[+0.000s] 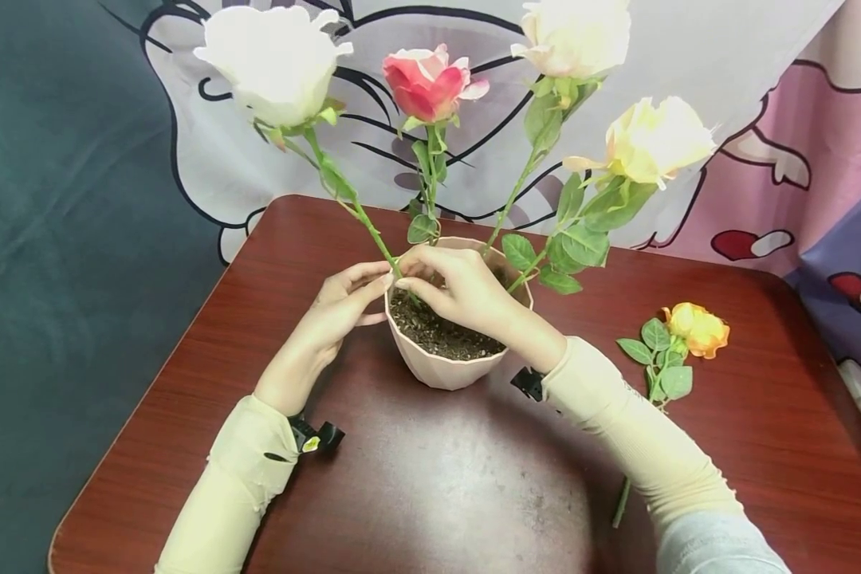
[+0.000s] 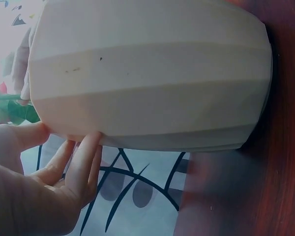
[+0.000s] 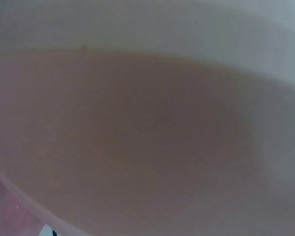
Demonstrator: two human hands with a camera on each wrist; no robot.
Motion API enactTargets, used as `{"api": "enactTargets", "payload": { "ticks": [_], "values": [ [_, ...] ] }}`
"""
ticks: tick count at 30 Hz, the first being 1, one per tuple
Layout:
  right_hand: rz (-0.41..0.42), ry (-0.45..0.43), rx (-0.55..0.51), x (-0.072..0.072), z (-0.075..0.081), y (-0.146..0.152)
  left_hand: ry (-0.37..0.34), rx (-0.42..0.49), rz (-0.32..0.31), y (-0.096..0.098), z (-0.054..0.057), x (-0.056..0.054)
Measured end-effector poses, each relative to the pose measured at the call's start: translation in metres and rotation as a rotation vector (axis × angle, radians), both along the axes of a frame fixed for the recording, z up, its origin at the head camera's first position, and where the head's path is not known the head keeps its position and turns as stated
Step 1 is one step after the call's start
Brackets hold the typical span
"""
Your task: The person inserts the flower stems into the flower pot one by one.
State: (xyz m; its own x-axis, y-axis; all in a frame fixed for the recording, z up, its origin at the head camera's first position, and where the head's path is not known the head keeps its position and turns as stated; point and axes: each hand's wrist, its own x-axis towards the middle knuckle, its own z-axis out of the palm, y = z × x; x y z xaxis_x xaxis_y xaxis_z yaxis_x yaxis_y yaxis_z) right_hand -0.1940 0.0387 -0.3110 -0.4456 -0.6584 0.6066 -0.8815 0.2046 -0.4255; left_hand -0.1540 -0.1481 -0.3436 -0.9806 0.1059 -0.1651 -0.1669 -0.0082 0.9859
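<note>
A pale pink faceted flowerpot (image 1: 448, 371) of dark soil (image 1: 438, 331) stands on the table. At its left rim, my left hand (image 1: 337, 311) has thumb and fingertips against the outer wall, the fingers nearly straight in the left wrist view. Reaching over the soil, my right hand (image 1: 466, 287) pinches the lower stem of a white rose (image 1: 273, 68) just inside that rim. A pink-red rose (image 1: 426, 86), a cream rose (image 1: 577, 36) and a pale yellow rose (image 1: 656, 143) also rise from the pot. The pot's wall (image 3: 152, 137) fills the right wrist view.
An orange-yellow rose (image 1: 696, 328) lies on the red-brown table (image 1: 753, 446) at the right, its stem partly under my right forearm. A printed cloth (image 1: 208, 159) hangs behind the table, beside a dark green one (image 1: 72, 239) at left.
</note>
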Motion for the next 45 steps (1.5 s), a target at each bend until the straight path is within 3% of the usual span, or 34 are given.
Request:
{"api": "enactTargets", "payload": {
  "ticks": [6, 20, 31, 35, 42, 45],
  "values": [
    [0.014, -0.051, 0.011, 0.002, 0.001, -0.001, 0.015, 0.006, -0.011, 0.000, 0.002, -0.001],
    [-0.050, -0.060, 0.070, 0.000, 0.006, -0.001, 0.022, 0.008, -0.002, 0.000, 0.011, -0.001],
    [-0.089, -0.010, 0.120, 0.009, -0.001, 0.009, 0.002, -0.007, -0.009, 0.002, 0.000, 0.001],
    [-0.095, -0.025, 0.095, 0.011, 0.001, 0.010, 0.013, -0.001, 0.002, 0.002, -0.002, 0.001],
    [-0.070, -0.108, 0.006, 0.029, 0.002, 0.023, 0.013, -0.007, 0.011, 0.002, -0.001, 0.001],
    [-0.079, -0.091, -0.027, 0.041, 0.005, 0.036, 0.009, -0.008, 0.009, 0.001, 0.000, 0.001]
  ]
}}
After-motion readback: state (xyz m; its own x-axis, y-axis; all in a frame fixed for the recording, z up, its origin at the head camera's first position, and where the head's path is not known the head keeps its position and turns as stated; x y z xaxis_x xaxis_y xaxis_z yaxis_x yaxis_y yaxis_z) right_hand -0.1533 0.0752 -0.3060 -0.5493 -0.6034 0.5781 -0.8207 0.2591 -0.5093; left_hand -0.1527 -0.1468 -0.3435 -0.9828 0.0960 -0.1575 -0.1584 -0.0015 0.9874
